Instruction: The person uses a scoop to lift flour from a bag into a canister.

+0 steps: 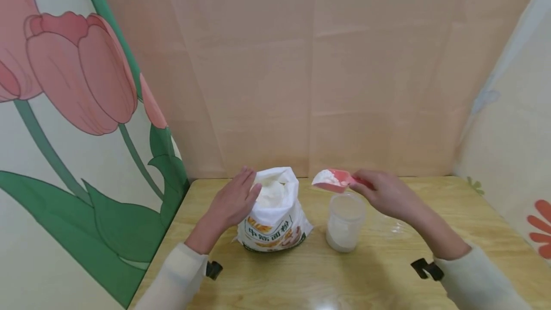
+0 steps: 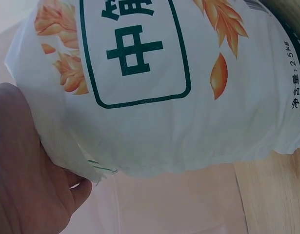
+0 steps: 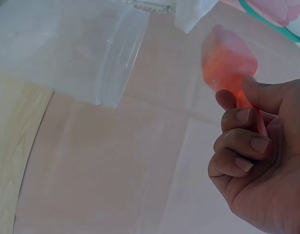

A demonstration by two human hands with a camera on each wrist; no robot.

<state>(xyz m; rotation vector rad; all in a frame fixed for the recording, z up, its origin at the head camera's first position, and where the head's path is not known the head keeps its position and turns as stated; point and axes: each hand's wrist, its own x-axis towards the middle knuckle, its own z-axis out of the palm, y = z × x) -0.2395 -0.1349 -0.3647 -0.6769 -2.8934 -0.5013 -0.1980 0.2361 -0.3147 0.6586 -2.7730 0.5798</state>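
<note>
A white flour bag (image 1: 275,226) with green lettering stands with its top folded open, white flour (image 1: 271,195) inside. My left hand (image 1: 234,200) holds the bag's left upper edge; in the left wrist view the bag's printed front hides part of that grip. My right hand (image 1: 385,193) grips the handle of a pink scoop (image 1: 342,178), its fingers curled round it in the right wrist view. White flour lies in the scoop. The scoop is above the rim of a clear plastic jar (image 1: 346,224), which has white powder at its bottom.
Right of the jar lies a clear, thin lid-like piece (image 1: 391,226), hard to make out. Everything stands on a wooden table (image 1: 275,281). A pinkish-beige sheet (image 1: 301,71) hangs behind it, and a wall with painted tulips (image 1: 82,75) borders the left side.
</note>
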